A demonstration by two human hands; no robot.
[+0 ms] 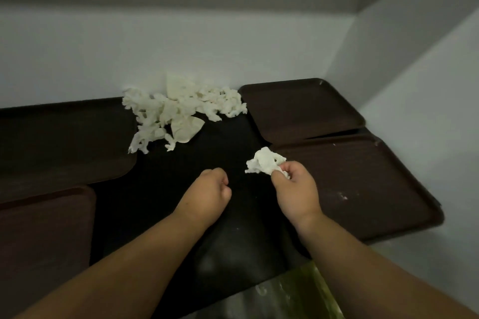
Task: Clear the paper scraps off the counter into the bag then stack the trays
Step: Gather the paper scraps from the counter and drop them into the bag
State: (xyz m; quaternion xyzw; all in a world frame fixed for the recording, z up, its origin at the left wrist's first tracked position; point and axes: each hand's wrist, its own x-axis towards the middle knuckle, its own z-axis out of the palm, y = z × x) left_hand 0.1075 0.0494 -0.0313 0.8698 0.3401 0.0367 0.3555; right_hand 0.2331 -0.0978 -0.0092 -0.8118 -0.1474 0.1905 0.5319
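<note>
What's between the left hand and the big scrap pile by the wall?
Only bare dark counter, seen in the head view; nothing lies between the left hand and the scrap pile.

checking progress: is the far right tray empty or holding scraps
Empty: the far right tray shows only bare brown surface; the scrap pile lies beside its left edge.

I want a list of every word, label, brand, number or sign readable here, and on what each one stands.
None: no text is readable anywhere.
The brown trays, the pile of paper scraps and the crumpled scrap in the right hand are blank.
The pale specks on the near right tray are marks, not letters.
</note>
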